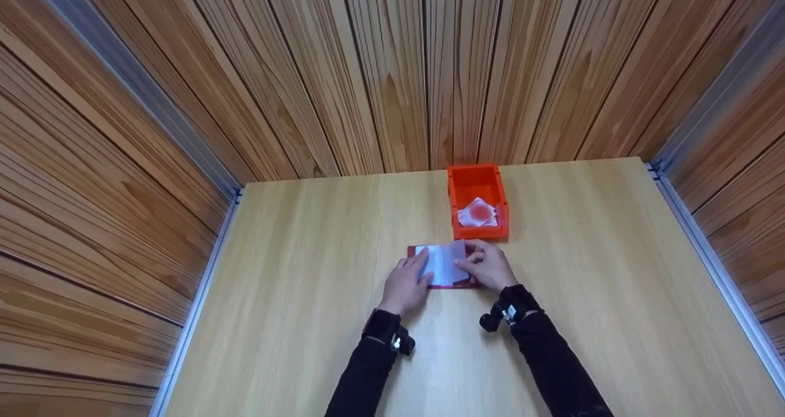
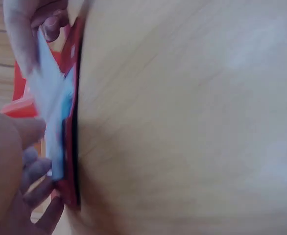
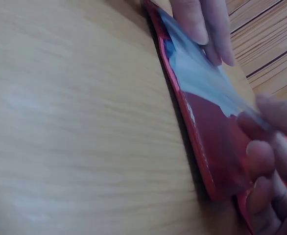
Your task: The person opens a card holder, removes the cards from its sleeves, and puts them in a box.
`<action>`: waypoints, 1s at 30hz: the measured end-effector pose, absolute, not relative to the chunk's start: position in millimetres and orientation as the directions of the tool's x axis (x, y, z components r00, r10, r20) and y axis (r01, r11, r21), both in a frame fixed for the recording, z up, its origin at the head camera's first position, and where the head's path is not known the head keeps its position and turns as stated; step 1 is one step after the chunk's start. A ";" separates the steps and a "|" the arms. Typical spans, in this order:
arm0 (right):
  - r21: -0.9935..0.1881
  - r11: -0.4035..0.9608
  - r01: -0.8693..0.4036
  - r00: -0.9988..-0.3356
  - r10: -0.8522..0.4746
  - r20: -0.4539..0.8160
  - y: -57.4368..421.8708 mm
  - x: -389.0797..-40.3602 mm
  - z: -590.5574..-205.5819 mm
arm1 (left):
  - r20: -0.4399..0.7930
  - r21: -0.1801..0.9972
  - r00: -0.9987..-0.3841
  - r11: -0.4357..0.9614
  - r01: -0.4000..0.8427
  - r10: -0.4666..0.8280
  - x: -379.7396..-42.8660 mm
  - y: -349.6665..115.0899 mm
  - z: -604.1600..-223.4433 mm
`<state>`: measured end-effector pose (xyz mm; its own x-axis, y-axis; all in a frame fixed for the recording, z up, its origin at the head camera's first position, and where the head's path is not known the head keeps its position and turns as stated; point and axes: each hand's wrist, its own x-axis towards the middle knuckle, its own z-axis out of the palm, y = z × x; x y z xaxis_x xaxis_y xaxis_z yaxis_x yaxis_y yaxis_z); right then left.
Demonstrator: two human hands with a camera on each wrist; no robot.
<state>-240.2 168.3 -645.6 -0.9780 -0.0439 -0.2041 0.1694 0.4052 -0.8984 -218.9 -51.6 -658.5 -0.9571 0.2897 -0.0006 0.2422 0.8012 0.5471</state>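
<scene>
A red-covered card holder lies spread on the table, its pale, see-through plastic pages showing. White stitching runs along the red cover. My left hand rests on its left side, the fingers fairly straight against the pages. At the right side, my right hand pinches the edge of a clear plastic page between thumb and fingers. This page is lifted at a slant off the red cover beneath it. In the left wrist view the raised page looks blurred.
Just behind the card holder stands an orange-red bin holding several small clear packets with red round marks. The wooden table is bounded by wood-panelled walls and metal rails.
</scene>
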 end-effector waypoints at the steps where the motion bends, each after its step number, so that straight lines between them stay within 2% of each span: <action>1: -0.906 0.388 0.169 -0.978 -0.051 -0.204 165.8 -239.5 -645.5 | 0.013 0.573 -0.956 0.782 0.247 0.292 -219.7 -53.2 -658.2; 8: -0.925 0.328 0.192 -0.953 -0.164 -0.256 149.8 -237.1 -645.3 | 0.076 0.661 -0.946 0.694 0.285 0.316 -223.6 -56.0 -659.3; 14: -0.890 0.394 0.230 -0.928 -0.185 -0.322 140.4 -233.3 -649.0 | 0.135 0.516 -0.933 0.781 0.352 0.332 -221.2 -51.2 -666.0; 18: -0.870 0.435 0.232 -0.925 -0.177 -0.336 135.8 -233.4 -649.0 | 0.153 0.434 -0.937 0.830 0.349 0.314 -218.1 -50.2 -669.0; 24: -0.855 0.459 0.243 -0.922 -0.165 -0.350 134.0 -234.1 -648.8 | 0.122 0.411 -0.940 0.845 0.341 0.320 -217.0 -50.2 -666.6; 30: -0.849 0.496 0.183 -0.935 -0.179 -0.306 133.1 -233.4 -649.3 | 0.122 0.404 -0.938 0.847 0.346 0.325 -217.4 -50.3 -667.2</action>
